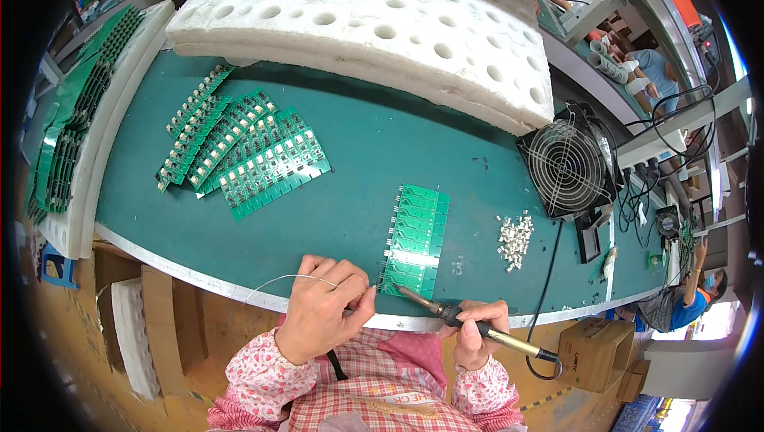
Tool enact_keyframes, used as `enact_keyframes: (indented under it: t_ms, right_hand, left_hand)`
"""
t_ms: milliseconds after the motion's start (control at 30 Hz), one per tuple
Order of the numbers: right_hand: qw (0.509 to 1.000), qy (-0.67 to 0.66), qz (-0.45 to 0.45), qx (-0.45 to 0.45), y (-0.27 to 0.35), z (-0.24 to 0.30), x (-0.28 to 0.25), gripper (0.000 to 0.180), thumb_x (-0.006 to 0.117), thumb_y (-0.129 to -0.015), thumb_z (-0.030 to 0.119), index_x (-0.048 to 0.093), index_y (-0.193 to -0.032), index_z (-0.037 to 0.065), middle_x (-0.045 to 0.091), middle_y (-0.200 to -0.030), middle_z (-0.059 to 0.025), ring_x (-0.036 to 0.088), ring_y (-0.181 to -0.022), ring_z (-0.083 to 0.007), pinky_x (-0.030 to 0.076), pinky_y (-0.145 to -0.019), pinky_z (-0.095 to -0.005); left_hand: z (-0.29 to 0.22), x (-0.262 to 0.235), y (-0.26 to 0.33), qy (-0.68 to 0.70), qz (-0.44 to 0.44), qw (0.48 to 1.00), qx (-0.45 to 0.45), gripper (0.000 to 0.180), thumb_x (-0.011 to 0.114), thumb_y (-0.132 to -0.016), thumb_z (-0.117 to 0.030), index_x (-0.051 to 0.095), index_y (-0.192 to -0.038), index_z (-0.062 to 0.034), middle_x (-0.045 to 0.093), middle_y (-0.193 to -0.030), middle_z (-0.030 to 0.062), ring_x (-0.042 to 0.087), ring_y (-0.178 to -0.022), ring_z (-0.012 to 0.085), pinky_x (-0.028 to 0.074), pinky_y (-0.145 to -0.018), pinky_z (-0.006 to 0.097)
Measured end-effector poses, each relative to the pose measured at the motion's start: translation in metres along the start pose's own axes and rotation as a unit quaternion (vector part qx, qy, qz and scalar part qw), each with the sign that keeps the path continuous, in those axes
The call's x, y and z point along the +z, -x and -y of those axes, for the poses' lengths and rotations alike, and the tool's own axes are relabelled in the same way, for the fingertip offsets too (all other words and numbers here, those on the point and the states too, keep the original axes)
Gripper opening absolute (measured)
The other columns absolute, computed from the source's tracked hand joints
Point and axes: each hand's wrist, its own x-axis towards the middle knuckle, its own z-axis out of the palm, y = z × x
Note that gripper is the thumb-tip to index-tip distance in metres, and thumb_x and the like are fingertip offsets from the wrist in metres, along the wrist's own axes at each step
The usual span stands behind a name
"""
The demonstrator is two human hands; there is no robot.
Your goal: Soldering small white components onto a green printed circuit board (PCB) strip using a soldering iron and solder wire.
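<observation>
My left hand (326,304) is closed in a pinch on a thin strand of solder wire (274,280), whose loose end curves out to the left. Its fingertips are by the lower left corner of a green circuit board panel (418,233). That panel lies flat on the bench, with a row of pins along its left edge. In my right hand (480,332) is a soldering iron (509,341), gripped like a pen. The iron's tip points left and lies over the panel's lower edge; whether it touches a joint, I cannot tell.
Several populated boards (255,145) overlap at the left on the green bench (358,161). White foam blocks (358,10) line the back, and another at left carries upright boards (79,113). Small white parts (516,239) lie right of the panel, near a black fan (567,163) and the iron's cable (547,289).
</observation>
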Motion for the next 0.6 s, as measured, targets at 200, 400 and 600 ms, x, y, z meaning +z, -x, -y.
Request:
enact_keyframes:
  t_ms: [200, 400, 600]
  right_hand:
    - [0.999, 0.000, 0.031, -0.015, -0.0029, 0.0005, -0.0018, 0.013, 0.064, -0.092, 0.012, 0.057, -0.093, 0.002, 0.063, -0.058, -0.0078, 0.064, -0.049, -0.0180, 0.051, -0.048, -0.0296]
    - [0.999, 0.008, 0.041, -0.014, -0.0033, 0.0007, -0.0015, 0.011, 0.064, -0.093, 0.012, 0.058, -0.093, 0.003, 0.064, -0.058, -0.0071, 0.066, -0.050, -0.0183, 0.052, -0.049, -0.0300]
    - [0.998, 0.016, 0.057, -0.003, -0.0032, 0.0001, -0.0024, 0.012, 0.065, -0.093, 0.012, 0.058, -0.093, 0.003, 0.065, -0.058, -0.0068, 0.067, -0.050, -0.0184, 0.052, -0.050, -0.0297]
  left_hand:
    - [0.0013, -0.0048, 0.0011, 0.022, 0.024, 0.999, 0.007, 0.023, 0.073, -0.075, -0.002, 0.052, -0.068, -0.0098, 0.066, -0.082, -0.0009, 0.057, -0.070, 0.0203, 0.040, -0.077, 0.037]
    - [0.0002, -0.0049, 0.0005, 0.023, 0.032, 0.999, 0.011, 0.024, 0.073, -0.075, -0.003, 0.052, -0.068, -0.0099, 0.065, -0.082, -0.0013, 0.058, -0.072, 0.0198, 0.040, -0.078, 0.037]
    - [-0.0011, -0.0022, -0.0007, -0.008, 0.031, 0.999, 0.019, 0.016, 0.073, -0.078, -0.007, 0.058, -0.074, -0.0101, 0.060, -0.082, -0.0015, 0.057, -0.070, 0.0185, 0.042, -0.078, 0.037]
